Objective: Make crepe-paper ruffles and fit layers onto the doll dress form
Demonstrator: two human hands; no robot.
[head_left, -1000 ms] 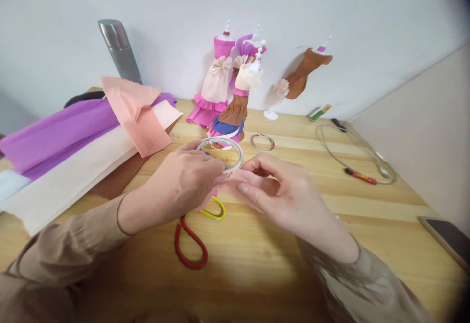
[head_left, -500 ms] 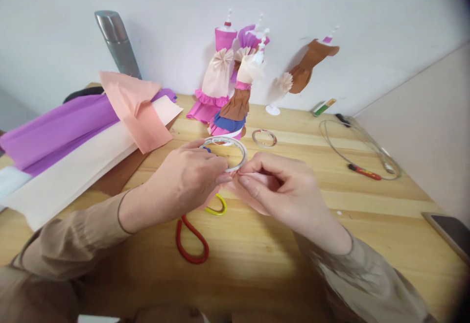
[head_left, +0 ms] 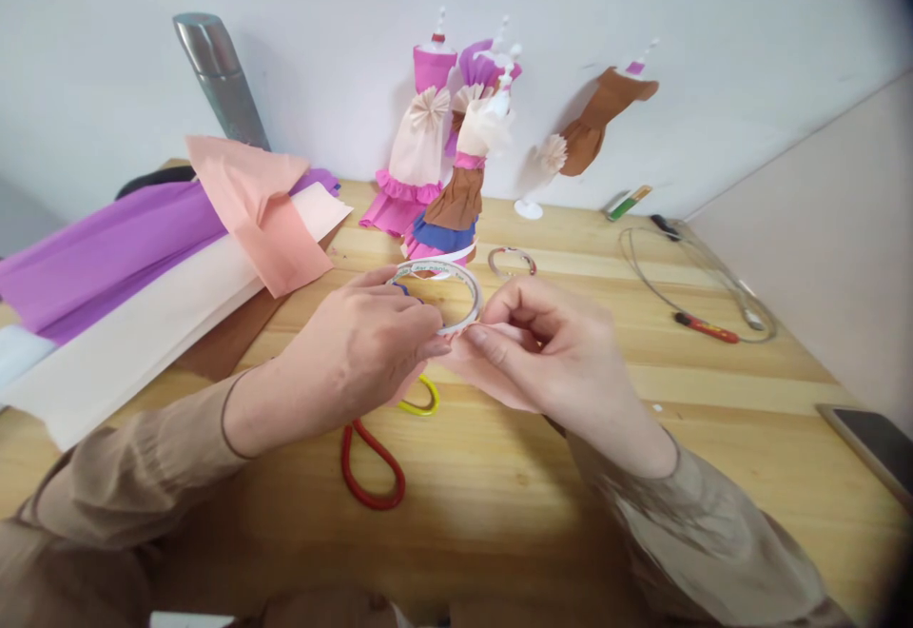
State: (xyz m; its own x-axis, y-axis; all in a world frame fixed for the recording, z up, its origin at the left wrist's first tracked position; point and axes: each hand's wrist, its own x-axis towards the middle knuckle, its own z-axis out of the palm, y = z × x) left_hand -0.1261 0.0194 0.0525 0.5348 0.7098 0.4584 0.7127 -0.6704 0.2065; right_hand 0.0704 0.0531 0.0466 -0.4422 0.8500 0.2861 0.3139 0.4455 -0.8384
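Over the middle of the table, my left hand [head_left: 360, 338] grips a roll of white tape [head_left: 475, 293], its ring tilted and its printed inner core showing. A piece of pink crepe paper [head_left: 492, 371] hangs beneath the roll and between both hands. My right hand [head_left: 560, 357] pinches the upper edge of this paper between thumb and forefinger, close against the tape roll's right side. The edge at the pinch looks gathered. Below my left hand lie scissors with one red handle loop [head_left: 373, 466] and one yellow loop [head_left: 422, 398]; their blades are hidden.
Several small mannequins in paper dresses [head_left: 417, 138] stand along the wall, one in brown [head_left: 606, 124] farther right. Crepe paper sheets [head_left: 143, 228] lie at left near a metal flask [head_left: 221, 76]. A second tape roll [head_left: 512, 264], a cable [head_left: 631, 271] and a phone [head_left: 870, 442] are on the table.
My right thumb and forefinger have shifted slightly right and up along the pink paper's edge. My left hand keeps its grip on the tape roll. The view has tilted slightly.
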